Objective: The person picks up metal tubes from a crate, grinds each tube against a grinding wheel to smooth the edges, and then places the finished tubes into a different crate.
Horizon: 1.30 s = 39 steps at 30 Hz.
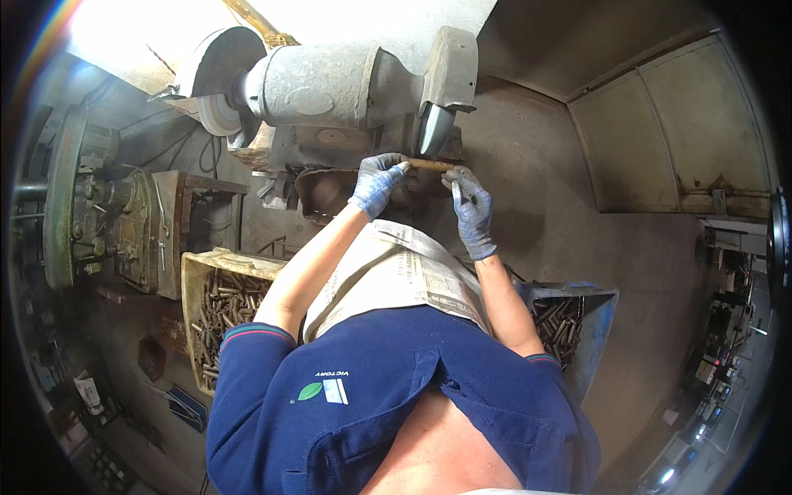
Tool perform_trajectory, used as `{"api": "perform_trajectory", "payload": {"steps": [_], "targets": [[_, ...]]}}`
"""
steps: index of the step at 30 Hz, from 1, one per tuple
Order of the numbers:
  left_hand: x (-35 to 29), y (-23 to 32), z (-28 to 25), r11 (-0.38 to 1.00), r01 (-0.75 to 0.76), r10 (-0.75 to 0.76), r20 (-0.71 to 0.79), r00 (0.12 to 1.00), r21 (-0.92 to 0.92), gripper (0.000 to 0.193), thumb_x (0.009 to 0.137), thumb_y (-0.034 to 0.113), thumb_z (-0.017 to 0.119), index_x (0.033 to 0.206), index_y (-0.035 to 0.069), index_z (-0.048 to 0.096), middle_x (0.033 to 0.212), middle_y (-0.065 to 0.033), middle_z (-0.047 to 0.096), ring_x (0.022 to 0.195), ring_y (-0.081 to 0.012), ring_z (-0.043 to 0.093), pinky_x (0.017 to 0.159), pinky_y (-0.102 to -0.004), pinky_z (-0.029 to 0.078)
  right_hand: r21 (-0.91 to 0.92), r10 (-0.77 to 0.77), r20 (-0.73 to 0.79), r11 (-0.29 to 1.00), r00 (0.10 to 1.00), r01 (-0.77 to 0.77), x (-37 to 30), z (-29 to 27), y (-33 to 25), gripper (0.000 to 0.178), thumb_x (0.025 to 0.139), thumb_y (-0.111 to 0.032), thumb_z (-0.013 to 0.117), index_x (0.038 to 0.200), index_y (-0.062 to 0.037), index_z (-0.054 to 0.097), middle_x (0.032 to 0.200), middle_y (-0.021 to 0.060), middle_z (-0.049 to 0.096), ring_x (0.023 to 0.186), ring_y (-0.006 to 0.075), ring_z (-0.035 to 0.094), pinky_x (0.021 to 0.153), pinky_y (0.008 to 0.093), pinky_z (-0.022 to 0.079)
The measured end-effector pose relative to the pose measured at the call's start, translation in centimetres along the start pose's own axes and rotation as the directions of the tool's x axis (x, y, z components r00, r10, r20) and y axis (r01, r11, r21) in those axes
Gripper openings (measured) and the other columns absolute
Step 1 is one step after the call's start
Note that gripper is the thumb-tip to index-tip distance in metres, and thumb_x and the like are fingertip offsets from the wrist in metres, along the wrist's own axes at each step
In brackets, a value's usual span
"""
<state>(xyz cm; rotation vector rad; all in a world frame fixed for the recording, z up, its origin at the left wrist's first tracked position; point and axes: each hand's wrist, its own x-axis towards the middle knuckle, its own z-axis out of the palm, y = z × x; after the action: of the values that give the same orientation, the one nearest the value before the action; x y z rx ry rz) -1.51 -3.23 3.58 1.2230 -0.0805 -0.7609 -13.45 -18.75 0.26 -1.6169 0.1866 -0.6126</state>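
Grey floor (561,190) stretches around the workplace, with a pale panelled metal cabinet (639,144) off to the right and a greenish, grimy machine (74,206) on the left. Near the top stands a grey grinder (318,87), its body lying sideways, with a pale round wheel (217,115) at its left end and a shiny, dark tapered piece (436,130) pointing down at its right. Just below that piece's tip, a short tan rod (429,165) lies nearly level between the person's hands; whether it touches the tip I cannot tell. Both hands wear blue-and-white gloves. The left hand (377,183) has its fingers closed on the rod's left end, and the right hand (473,208) pinches the right end. Printed paper (404,268) covers the lap below a navy shirt (363,371). Beside the left arm sits a cream bin (195,309) filled with small metal pieces (227,301); beside the right arm, a blue bin (601,338) holds similar pieces.
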Motion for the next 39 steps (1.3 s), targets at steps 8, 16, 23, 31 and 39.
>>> {"api": "perform_trajectory", "payload": {"steps": [8, 16, 23, 31, 39], "targets": [[3.0, -3.2, 1.4, 0.987, 0.029, -0.047, -0.109, 0.993, -0.157, 0.005, 0.085, 0.004, 0.059, 0.085, 0.0, 0.062, 0.076, -0.008, 0.065, 0.065, -0.016, 0.063, 0.058, -0.0261, 0.052, -0.014, 0.21, -0.076, 0.977, 0.975, -0.212, 0.7, -1.1, 1.4, 0.02, 0.09, -0.01, 0.054, 0.104, 0.0033, 0.061, 0.1, 0.011, 0.063, 0.093, 0.0187, 0.061, 0.088, 0.0324, 0.048], [3.1, -2.2, -2.0, 0.994, 0.034, -0.053, -0.178, 0.983, -0.108, 0.007, 0.087, 0.005, 0.056, 0.086, 0.0, 0.061, 0.073, -0.0071, 0.064, 0.063, -0.015, 0.062, 0.058, -0.0256, 0.052, 0.031, 0.155, -0.122, 0.988, 0.98, -0.153, 1.1, 3.4, 2.1, 0.011, 0.084, -0.007, 0.062, 0.092, -0.0003, 0.066, 0.089, 0.0076, 0.067, 0.083, 0.0128, 0.06, 0.075, 0.0262, 0.047], [3.0, -1.2, -0.6, 0.997, 0.079, -0.072, -0.204, 0.976, 0.026, 0.009, 0.085, 0.004, 0.058, 0.084, -0.003, 0.064, 0.074, -0.0091, 0.066, 0.058, -0.0131, 0.06, 0.052, -0.0249, 0.048, 0.092, 0.273, -0.082, 0.96, 0.959, -0.265, 0.8, 1.9, 2.4, 0.019, 0.088, -0.011, 0.057, 0.099, 0.0027, 0.064, 0.096, 0.0109, 0.065, 0.089, 0.0166, 0.061, 0.085, 0.0305, 0.048], [4.5, -3.3, 0.6, 0.992, 0.071, -0.089, -0.174, 0.981, -0.109, 0.009, 0.085, 0.008, 0.061, 0.083, -0.001, 0.063, 0.07, -0.0079, 0.064, 0.057, -0.0127, 0.06, 0.049, -0.0236, 0.049, 0.143, 0.314, -0.11, 0.944, 0.943, -0.298, 0.6, 0.2, 2.4, 0.023, 0.09, -0.017, 0.056, 0.099, 0.0032, 0.063, 0.098, 0.0123, 0.064, 0.09, 0.0197, 0.062, 0.088, 0.0337, 0.049], [3.5, -1.8, -2.0, 0.99, 0.054, -0.084, -0.247, 0.965, -0.129, 0.007, 0.084, 0.002, 0.058, 0.083, -0.003, 0.063, 0.073, -0.009, 0.064, 0.059, -0.0158, 0.061, 0.054, -0.026, 0.05, 0.171, 0.306, -0.056, 0.941, 0.95, -0.293, 1.0, 3.6, 2.9, 0.022, 0.09, -0.014, 0.056, 0.103, 0.0032, 0.062, 0.099, 0.0117, 0.064, 0.093, 0.0186, 0.061, 0.09, 0.0313, 0.048]]}}
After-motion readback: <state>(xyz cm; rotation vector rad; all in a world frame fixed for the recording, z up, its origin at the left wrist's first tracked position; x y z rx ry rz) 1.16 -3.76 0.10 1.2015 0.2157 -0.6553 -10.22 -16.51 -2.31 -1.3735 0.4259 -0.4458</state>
